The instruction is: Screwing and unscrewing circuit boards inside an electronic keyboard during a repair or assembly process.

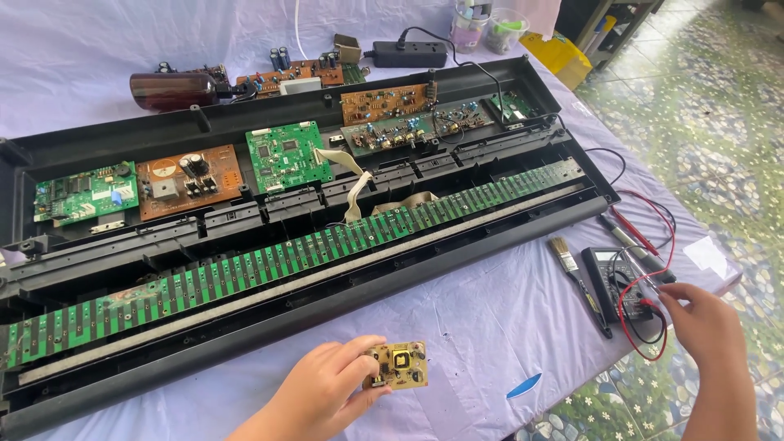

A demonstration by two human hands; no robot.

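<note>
My left hand [320, 394] holds a small yellow circuit board [398, 365] by its left edge, just above the lilac cloth at the front. My right hand [696, 321] reaches to the black multimeter [614, 278] on the right and touches its red test leads [645, 314]. Beyond both hands lies an opened black keyboard case [457, 237], with a long green contact strip [245, 269] running across it and several green and brown circuit boards [286, 155] mounted along its back.
A paintbrush [576, 278] lies left of the multimeter. A brown bottle [171, 90], loose brown boards [290, 77], a black power strip [408, 54] and plastic cups [482, 24] stand behind the case. A yellow box [559, 55] and tiled floor are at right.
</note>
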